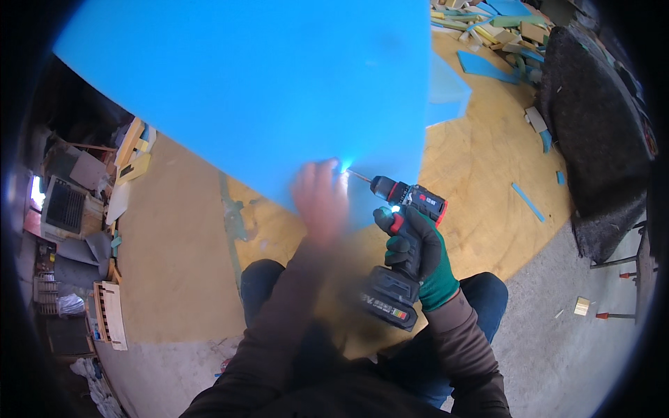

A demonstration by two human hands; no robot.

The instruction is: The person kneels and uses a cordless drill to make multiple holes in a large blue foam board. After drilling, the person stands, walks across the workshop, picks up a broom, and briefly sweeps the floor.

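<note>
Over at the far left we see a grey box with a slatted front among clutter, then the broad plywood surface. Above it the big blue foam sheet fills the upper frame, tilted up off the surface. Our left hand, blurred, presses flat against the sheet's lower edge, its grip spread wide and holding nothing. Just right, the green-gloved right hand has its grip wrapped around the cordless drill, bit meeting the foam. Far right, foam offcuts lie scattered.

Left hand on blue foam sheet, right hand gripping cordless drill
</note>
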